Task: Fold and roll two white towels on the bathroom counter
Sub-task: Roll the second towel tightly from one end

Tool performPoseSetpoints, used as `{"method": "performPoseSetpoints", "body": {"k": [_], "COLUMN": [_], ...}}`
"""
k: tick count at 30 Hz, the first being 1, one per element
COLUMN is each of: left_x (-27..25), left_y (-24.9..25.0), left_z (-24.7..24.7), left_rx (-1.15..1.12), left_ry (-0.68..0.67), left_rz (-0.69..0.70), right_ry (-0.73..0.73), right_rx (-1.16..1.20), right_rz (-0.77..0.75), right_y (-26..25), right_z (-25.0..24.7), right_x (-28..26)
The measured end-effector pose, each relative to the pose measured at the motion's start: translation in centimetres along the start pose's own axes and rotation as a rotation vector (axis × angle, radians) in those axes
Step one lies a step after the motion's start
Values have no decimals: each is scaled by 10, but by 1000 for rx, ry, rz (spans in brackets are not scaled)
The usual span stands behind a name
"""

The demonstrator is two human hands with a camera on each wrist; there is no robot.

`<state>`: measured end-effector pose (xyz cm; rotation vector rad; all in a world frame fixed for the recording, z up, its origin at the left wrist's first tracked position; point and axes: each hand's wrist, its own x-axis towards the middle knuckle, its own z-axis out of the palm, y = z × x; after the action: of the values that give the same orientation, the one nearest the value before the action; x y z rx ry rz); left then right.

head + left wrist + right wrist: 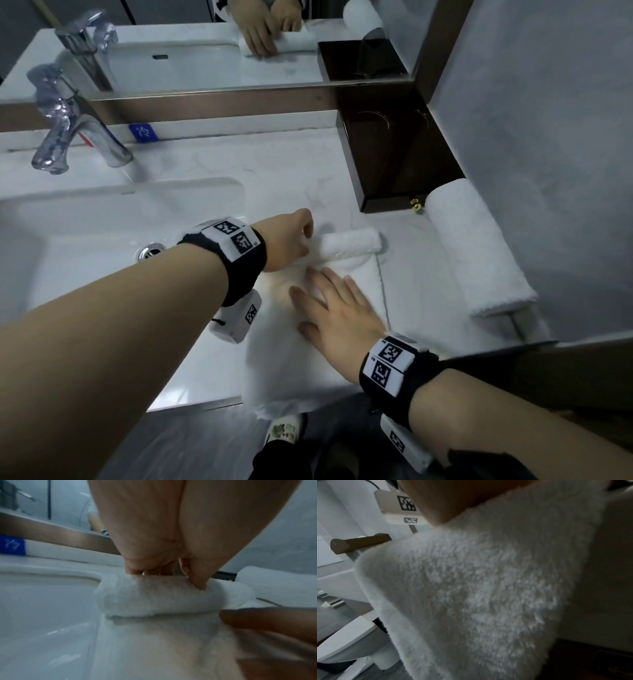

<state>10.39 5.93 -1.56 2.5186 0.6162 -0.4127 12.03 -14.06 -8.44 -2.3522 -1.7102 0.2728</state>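
Observation:
A white towel (356, 291) lies flat on the marble counter (274, 178), and its near end hangs over the front edge. Its far end is wound into a short roll (352, 244). My left hand (306, 237) grips the roll's left part, fingers curled over its top and thumb (197, 582) pressed into the front of the roll (163, 599). My right hand (325, 291) lies flat, fingers straight, on the unrolled part just before the roll. A second white towel (476, 250), fully rolled, lies along the right wall. The hanging towel (479, 588) fills the right wrist view.
The sink basin (120, 222) and chrome faucet (78, 137) are to the left of the towel. A dark brown box (387, 164) stands at the back right, before the mirror. The grey wall (548, 137) bounds the counter on the right. A toilet (342, 642) stands below.

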Motion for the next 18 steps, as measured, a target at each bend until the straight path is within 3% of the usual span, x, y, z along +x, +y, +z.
{"method": "performPoseSetpoints", "body": {"k": [12, 18], "left_x": [12, 16], "left_y": [-1, 1], "left_z": [-15, -19], "left_rx": [58, 84], "left_ry": [-45, -71], "left_rz": [78, 79], "right_ry": [-18, -28], "right_rx": [-78, 17], "right_rz": [-46, -7], "right_y": [0, -18], "right_z": [-13, -11], "right_x": [11, 27]}}
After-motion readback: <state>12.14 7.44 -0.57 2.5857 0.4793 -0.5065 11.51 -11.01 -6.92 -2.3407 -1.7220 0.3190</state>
